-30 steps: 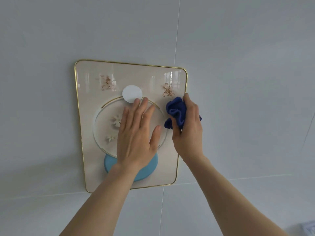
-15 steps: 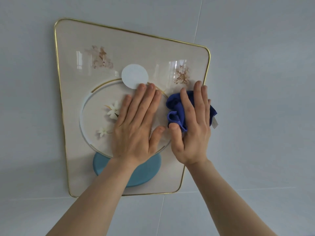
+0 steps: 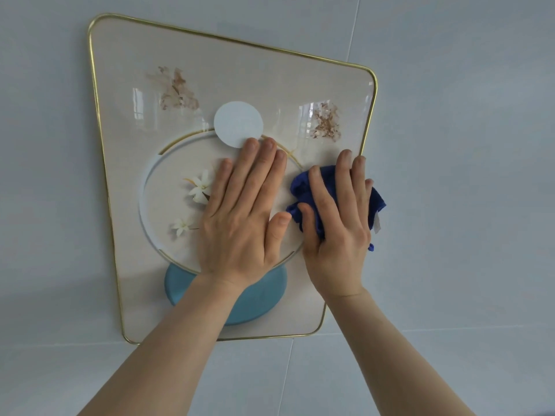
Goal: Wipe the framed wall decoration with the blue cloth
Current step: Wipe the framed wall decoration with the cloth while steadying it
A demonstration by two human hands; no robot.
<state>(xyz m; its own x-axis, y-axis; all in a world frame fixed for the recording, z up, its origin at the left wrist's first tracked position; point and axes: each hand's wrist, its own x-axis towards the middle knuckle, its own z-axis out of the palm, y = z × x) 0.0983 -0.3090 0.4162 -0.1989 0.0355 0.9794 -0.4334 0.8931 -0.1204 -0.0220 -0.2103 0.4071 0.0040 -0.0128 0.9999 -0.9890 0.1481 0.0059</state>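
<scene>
From the head camera: the framed wall decoration (image 3: 228,64) hangs on the pale tiled wall (image 3: 465,145), gold rim all round. Left hand (image 3: 243,217) lies flat and spread on its centre, holding nothing. Right hand (image 3: 339,223) presses the bunched blue cloth (image 3: 303,187) against the picture's right side, fingers draped over it

Home interior: tiled wall (image 3: 450,70), framed decoration (image 3: 126,85).
</scene>
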